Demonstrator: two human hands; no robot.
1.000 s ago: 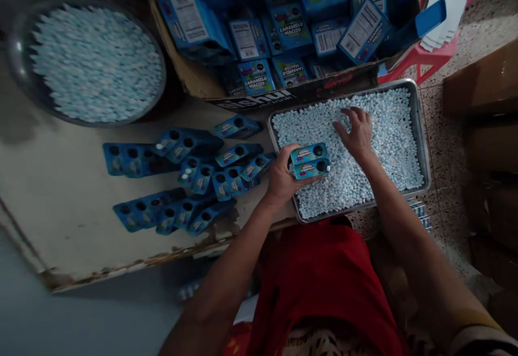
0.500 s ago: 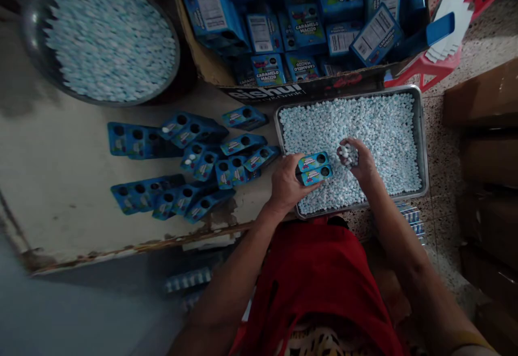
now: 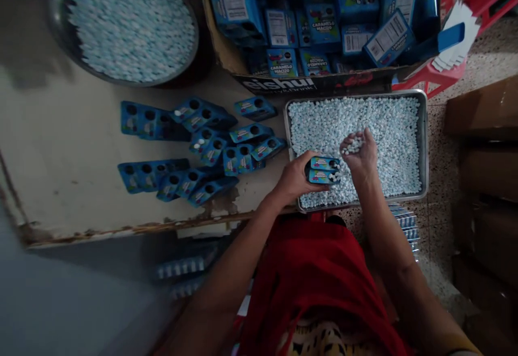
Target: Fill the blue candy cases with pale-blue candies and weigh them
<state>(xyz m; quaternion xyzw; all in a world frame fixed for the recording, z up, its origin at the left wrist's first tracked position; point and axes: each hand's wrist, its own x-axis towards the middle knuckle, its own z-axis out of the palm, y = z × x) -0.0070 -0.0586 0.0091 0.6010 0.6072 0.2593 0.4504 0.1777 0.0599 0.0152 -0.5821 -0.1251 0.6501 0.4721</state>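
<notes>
My left hand (image 3: pixel 297 175) grips two small blue candy boxes (image 3: pixel 322 176) side by side, over the left part of a metal tray (image 3: pixel 424 148). White candies show at the round holes of both boxes. My right hand (image 3: pixel 362 153) is palm up with cupped fingers, just right of the boxes, and holds a small heap of white candies (image 3: pixel 354 145). Pale blue and white candies (image 3: pixel 388 124) fill the tray beneath both hands. Left of the tray, several blue boxes with round holes (image 3: pixel 212 148) stand in groups on the table (image 3: pixel 73 183).
A large metal bowl (image 3: pixel 195 38) heaped with candies sits at the back left. Behind the tray is a cardboard carton (image 3: pixel 220 56) full of blue boxes. Red stools (image 3: pixel 429 78) stand at the back right, and brown cartons (image 3: pixel 485 162) are stacked at the right.
My right hand has turned from a closed handful to palm up, with candies on the palm. White candies now show at the holes of the held boxes, which were dark before.
</notes>
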